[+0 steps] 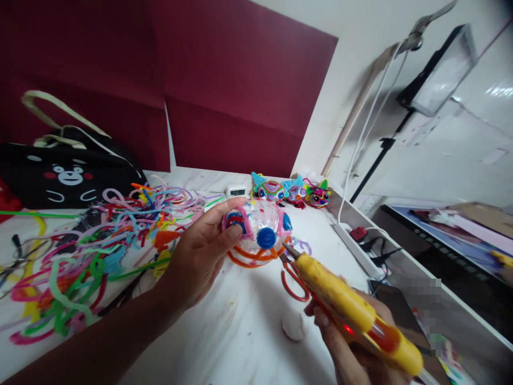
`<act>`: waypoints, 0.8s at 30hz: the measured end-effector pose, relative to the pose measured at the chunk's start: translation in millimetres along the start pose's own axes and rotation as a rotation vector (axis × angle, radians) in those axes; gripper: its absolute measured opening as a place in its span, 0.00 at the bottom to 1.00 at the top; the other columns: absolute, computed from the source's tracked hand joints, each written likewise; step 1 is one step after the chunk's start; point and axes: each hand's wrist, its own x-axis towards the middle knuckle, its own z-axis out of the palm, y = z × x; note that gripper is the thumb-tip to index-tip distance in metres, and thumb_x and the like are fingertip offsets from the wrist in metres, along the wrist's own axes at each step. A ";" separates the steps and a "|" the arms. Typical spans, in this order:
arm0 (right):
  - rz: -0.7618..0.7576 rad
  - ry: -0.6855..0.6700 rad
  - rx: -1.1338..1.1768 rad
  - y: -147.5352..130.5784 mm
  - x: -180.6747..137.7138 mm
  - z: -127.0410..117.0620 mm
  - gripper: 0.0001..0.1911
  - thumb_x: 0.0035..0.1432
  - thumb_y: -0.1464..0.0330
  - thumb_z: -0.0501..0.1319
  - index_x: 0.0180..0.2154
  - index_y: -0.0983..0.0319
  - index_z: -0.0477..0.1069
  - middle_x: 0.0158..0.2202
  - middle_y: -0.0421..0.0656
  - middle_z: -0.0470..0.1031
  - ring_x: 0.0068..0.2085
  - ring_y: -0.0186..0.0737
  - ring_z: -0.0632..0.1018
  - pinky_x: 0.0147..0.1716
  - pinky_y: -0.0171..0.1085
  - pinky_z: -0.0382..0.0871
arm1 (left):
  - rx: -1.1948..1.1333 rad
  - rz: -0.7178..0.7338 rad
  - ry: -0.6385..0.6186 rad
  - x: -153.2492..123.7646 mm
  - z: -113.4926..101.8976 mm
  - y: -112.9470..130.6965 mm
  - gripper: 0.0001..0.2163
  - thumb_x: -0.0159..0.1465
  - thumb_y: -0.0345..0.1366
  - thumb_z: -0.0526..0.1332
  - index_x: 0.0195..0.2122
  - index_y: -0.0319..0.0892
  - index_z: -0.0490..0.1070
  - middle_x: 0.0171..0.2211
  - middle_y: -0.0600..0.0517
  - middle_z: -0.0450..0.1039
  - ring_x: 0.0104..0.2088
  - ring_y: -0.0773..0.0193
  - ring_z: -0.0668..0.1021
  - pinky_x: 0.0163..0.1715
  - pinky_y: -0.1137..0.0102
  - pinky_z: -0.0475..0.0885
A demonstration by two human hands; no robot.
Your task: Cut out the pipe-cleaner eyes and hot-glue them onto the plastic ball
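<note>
My left hand grips the left side of a rounded craft figure, thumb in front. The figure is pale and shiny, with a blue disc at its centre, blue patches edged in pink on both sides, and orange pipe cleaner along its lower edge. In my right hand is a yellow hot glue gun with a red light lit. Its nozzle points up and left, close to the figure's lower right edge; whether they touch I cannot tell. Scissors with orange handles lie behind the nozzle, partly hidden.
Tangled pipe cleaners cover the table's left side, before a black bag. Several finished colourful figures stand at the back near a small white digital display. A power strip with cables runs along the right edge. A white scrap lies in front.
</note>
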 end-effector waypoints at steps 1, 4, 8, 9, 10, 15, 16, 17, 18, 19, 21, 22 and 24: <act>0.009 0.007 0.001 2.6 -0.5 0.8 0.15 0.55 0.60 0.69 0.42 0.57 0.71 0.29 0.40 0.81 0.26 0.38 0.81 0.20 0.31 0.70 | -0.008 -0.003 -0.007 -0.5 0.0 -0.4 0.20 0.55 0.36 0.74 0.49 0.42 0.78 0.39 0.50 0.81 0.40 0.64 0.80 0.39 0.78 0.75; 0.049 0.043 -0.033 9.0 -1.9 2.4 0.18 0.53 0.57 0.70 0.42 0.58 0.72 0.33 0.42 0.82 0.30 0.41 0.82 0.25 0.33 0.73 | -0.027 -0.015 -0.024 -1.5 0.8 -0.8 0.19 0.56 0.35 0.74 0.49 0.43 0.78 0.36 0.52 0.81 0.36 0.67 0.80 0.38 0.79 0.75; 0.041 0.042 -0.010 11.3 -4.2 5.4 0.19 0.53 0.57 0.70 0.42 0.59 0.72 0.31 0.43 0.81 0.26 0.40 0.81 0.24 0.34 0.73 | -0.031 -0.022 -0.016 -1.5 2.6 0.3 0.18 0.56 0.35 0.73 0.48 0.43 0.79 0.35 0.52 0.81 0.35 0.68 0.80 0.38 0.79 0.75; 0.034 0.032 0.009 11.0 -4.5 6.3 0.18 0.53 0.57 0.70 0.42 0.59 0.72 0.30 0.42 0.81 0.24 0.39 0.80 0.24 0.34 0.73 | -0.031 -0.023 -0.015 -1.5 2.8 0.4 0.18 0.56 0.35 0.73 0.48 0.43 0.79 0.35 0.52 0.81 0.35 0.67 0.80 0.38 0.79 0.76; 0.028 0.024 0.024 10.8 -4.7 7.2 0.17 0.54 0.57 0.70 0.42 0.59 0.72 0.30 0.42 0.81 0.24 0.38 0.80 0.23 0.34 0.73 | -0.031 -0.023 -0.014 -1.5 2.9 0.3 0.18 0.56 0.35 0.73 0.48 0.43 0.79 0.35 0.52 0.82 0.35 0.67 0.80 0.38 0.79 0.76; -0.026 0.022 0.041 12.9 -5.4 10.5 0.16 0.55 0.58 0.69 0.41 0.58 0.71 0.33 0.45 0.82 0.32 0.45 0.83 0.24 0.35 0.74 | -0.041 -0.023 -0.014 -1.8 2.1 -2.6 0.17 0.57 0.35 0.73 0.48 0.43 0.79 0.38 0.51 0.82 0.37 0.65 0.81 0.39 0.78 0.76; -0.037 0.024 0.039 14.6 -6.3 10.9 0.16 0.55 0.58 0.69 0.41 0.58 0.71 0.35 0.47 0.82 0.34 0.46 0.84 0.25 0.36 0.75 | -0.046 -0.024 -0.015 -2.0 1.8 -3.2 0.17 0.57 0.35 0.73 0.48 0.44 0.79 0.39 0.51 0.82 0.37 0.65 0.81 0.39 0.78 0.76; -0.049 0.025 0.036 16.6 -7.3 11.3 0.17 0.54 0.57 0.69 0.42 0.58 0.71 0.37 0.48 0.82 0.35 0.47 0.84 0.28 0.36 0.76 | -0.051 -0.026 -0.015 -2.2 1.7 -3.8 0.16 0.57 0.35 0.73 0.48 0.44 0.79 0.39 0.51 0.82 0.38 0.65 0.81 0.39 0.78 0.76; -0.060 0.026 0.033 19.0 -8.3 11.7 0.18 0.54 0.56 0.70 0.42 0.58 0.71 0.39 0.48 0.82 0.36 0.48 0.84 0.30 0.37 0.78 | -0.055 -0.029 -0.013 -2.4 1.6 -4.3 0.16 0.57 0.35 0.73 0.48 0.44 0.79 0.39 0.51 0.82 0.39 0.65 0.82 0.40 0.78 0.76; -0.071 0.028 0.031 21.8 -8.9 11.9 0.19 0.53 0.56 0.70 0.42 0.58 0.71 0.40 0.49 0.82 0.37 0.48 0.84 0.33 0.39 0.79 | -0.059 -0.033 -0.011 -2.7 1.6 -4.5 0.17 0.57 0.35 0.73 0.48 0.44 0.79 0.39 0.51 0.82 0.39 0.64 0.82 0.40 0.78 0.76; -0.098 0.040 0.031 28.0 -8.2 11.7 0.20 0.52 0.55 0.70 0.43 0.58 0.72 0.40 0.49 0.82 0.38 0.49 0.84 0.37 0.41 0.80 | -0.062 -0.038 -0.010 -3.4 1.9 -4.6 0.17 0.57 0.35 0.73 0.48 0.44 0.78 0.38 0.51 0.82 0.39 0.65 0.82 0.40 0.78 0.76; -0.118 0.047 0.032 31.4 -6.3 10.9 0.21 0.51 0.56 0.71 0.43 0.58 0.72 0.39 0.49 0.82 0.38 0.49 0.84 0.37 0.41 0.80 | -0.062 -0.038 -0.012 -3.6 2.3 -4.4 0.17 0.57 0.35 0.72 0.48 0.44 0.78 0.38 0.52 0.82 0.38 0.66 0.82 0.40 0.79 0.76; -0.179 0.036 0.038 38.0 0.7 7.6 0.21 0.49 0.56 0.72 0.42 0.58 0.73 0.35 0.47 0.82 0.35 0.48 0.84 0.36 0.41 0.80 | -0.060 -0.042 -0.014 -3.7 3.4 -3.9 0.17 0.57 0.35 0.73 0.48 0.43 0.78 0.37 0.52 0.82 0.37 0.67 0.82 0.39 0.79 0.76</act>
